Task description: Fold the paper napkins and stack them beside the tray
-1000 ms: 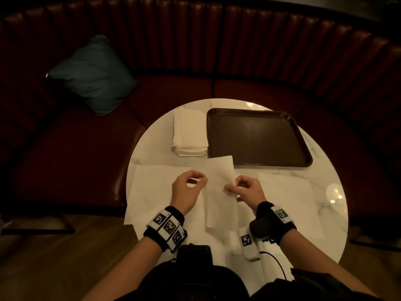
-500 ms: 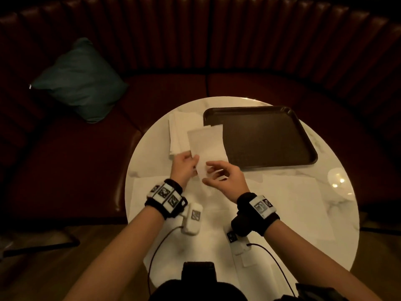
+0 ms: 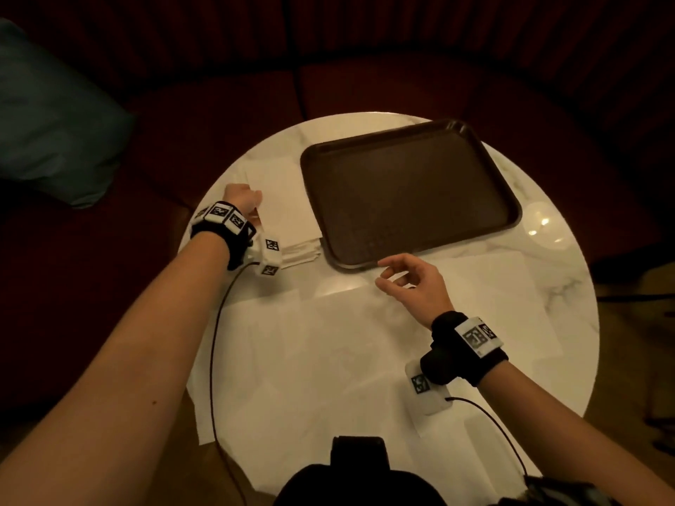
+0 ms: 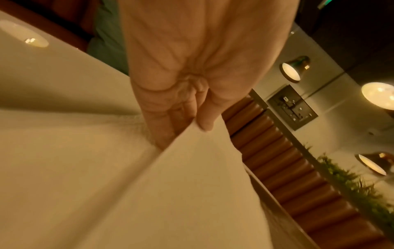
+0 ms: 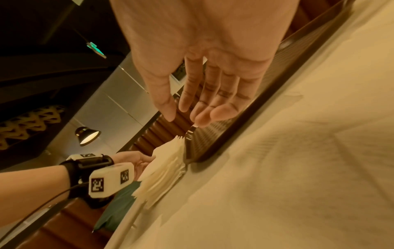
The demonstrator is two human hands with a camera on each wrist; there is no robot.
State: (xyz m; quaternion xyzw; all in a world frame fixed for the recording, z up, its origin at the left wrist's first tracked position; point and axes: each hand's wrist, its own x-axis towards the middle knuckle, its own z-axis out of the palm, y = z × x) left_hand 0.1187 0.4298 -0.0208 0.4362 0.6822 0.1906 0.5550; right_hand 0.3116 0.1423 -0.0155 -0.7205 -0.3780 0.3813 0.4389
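A stack of folded white napkins (image 3: 301,250) lies against the left side of the brown tray (image 3: 409,191). My left hand (image 3: 254,206) reaches over the stack and pinches the edge of a folded napkin (image 4: 192,185) between thumb and fingers, holding it on top of the stack (image 5: 164,168). My right hand (image 3: 387,273) hovers with loose, empty fingers (image 5: 192,109) just in front of the tray's near rim (image 5: 245,118). Several unfolded napkins (image 3: 328,359) lie spread flat over the near half of the table.
The round marble table (image 3: 548,286) is small, with its edge close on both sides. A dark red bench curves around the far side, and a teal cushion (image 3: 54,115) lies on it at the left. The tray holds nothing.
My left hand carried the folded napkin from the table's front up to the stack left of the tray. My right hand let go of it and drew back to the tray's front rim.
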